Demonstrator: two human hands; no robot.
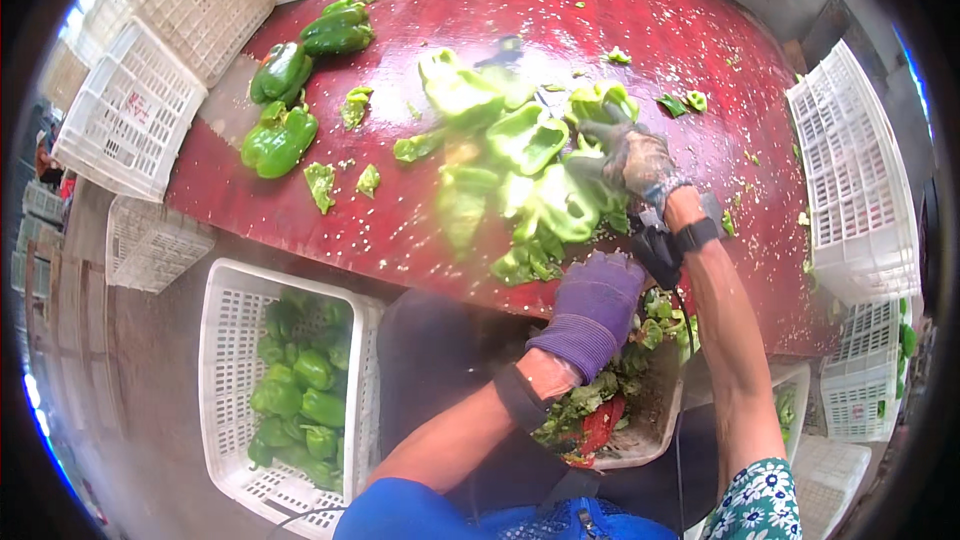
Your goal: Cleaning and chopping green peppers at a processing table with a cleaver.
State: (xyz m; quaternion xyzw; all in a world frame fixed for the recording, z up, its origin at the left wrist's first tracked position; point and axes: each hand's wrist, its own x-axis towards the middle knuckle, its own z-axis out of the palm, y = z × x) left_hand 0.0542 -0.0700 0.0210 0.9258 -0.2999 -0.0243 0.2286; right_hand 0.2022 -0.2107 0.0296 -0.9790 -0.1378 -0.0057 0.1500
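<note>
My right hand (640,158), in a dirty dark glove, reaches over the table with fingers spread against a heap of cut green bell peppers (530,138). Some pieces at the heap's left are blurred. Lower down, my left hand (597,308) wears a purple knitted glove and is at the table's near edge, above a tub of scraps (655,445). Its fingers point away and are mostly hidden, so their grip does not show. Green trimmings and a red piece lie in the tub. Black straps circle both wrists, and a black device (658,252) hangs under the right one.
Whole green peppers (280,143) lie at the far left of the red table (330,210), which is strewn with seeds. A white crate (215,380) of whole peppers stands at lower left. More white crates (858,170) line the right and upper left (135,110).
</note>
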